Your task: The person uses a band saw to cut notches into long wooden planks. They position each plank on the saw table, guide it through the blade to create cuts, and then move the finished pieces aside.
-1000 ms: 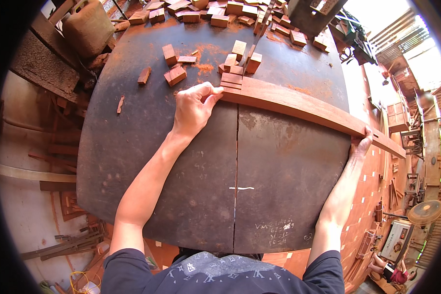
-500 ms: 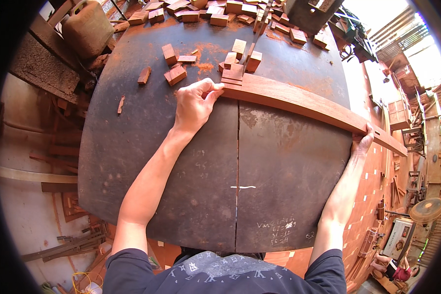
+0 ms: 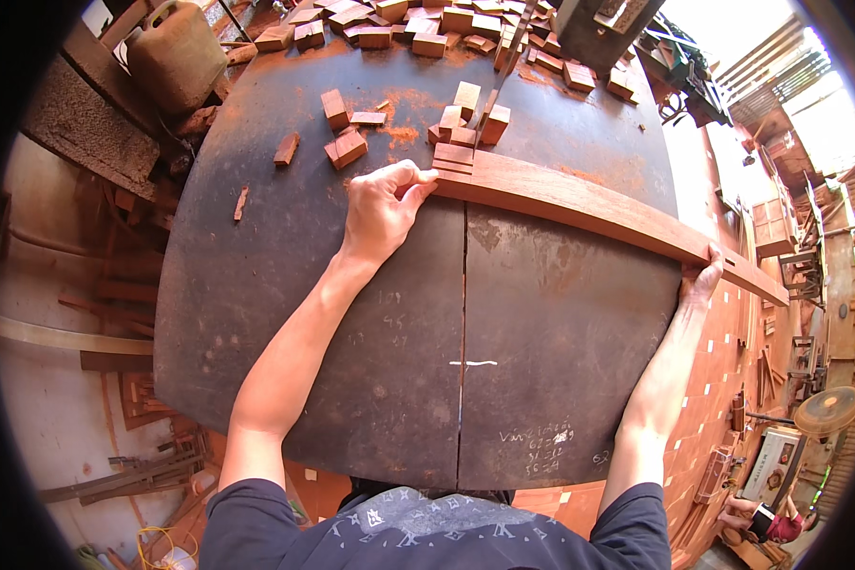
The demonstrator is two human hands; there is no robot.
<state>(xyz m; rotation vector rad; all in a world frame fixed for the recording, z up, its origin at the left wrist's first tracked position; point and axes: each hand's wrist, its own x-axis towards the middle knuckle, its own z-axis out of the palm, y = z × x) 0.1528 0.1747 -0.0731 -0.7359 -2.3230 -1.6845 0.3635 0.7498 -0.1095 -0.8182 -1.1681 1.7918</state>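
A long reddish-brown wooden beam (image 3: 579,204) lies across the dark metal saw table (image 3: 380,332), slanting from centre to right. My left hand (image 3: 382,209) is closed, thumb and fingers pinching the near corner of its left end. There the beam shows cut lines, close to the thin upright saw blade (image 3: 503,71). Near the table's right edge, my right hand (image 3: 704,274) is closed around the beam, thumb over its near side; the fingers beneath are hidden. The beam's right end, with a small dark slot, sticks out past the table. Small wood blocks (image 3: 465,98) stand just behind the left end.
Offcut blocks (image 3: 347,147) and orange sawdust lie left of the blade, with many more blocks (image 3: 429,45) piled at the far edge. A dark machine part (image 3: 606,33) hangs above. A dusty jug (image 3: 176,57) stands far left; a fan (image 3: 826,408) and a seated person (image 3: 779,527) are at right.
The view has shifted slightly. Both hands keep their hold on the beam, whose left end appears a little nearer to me, a very small movement.
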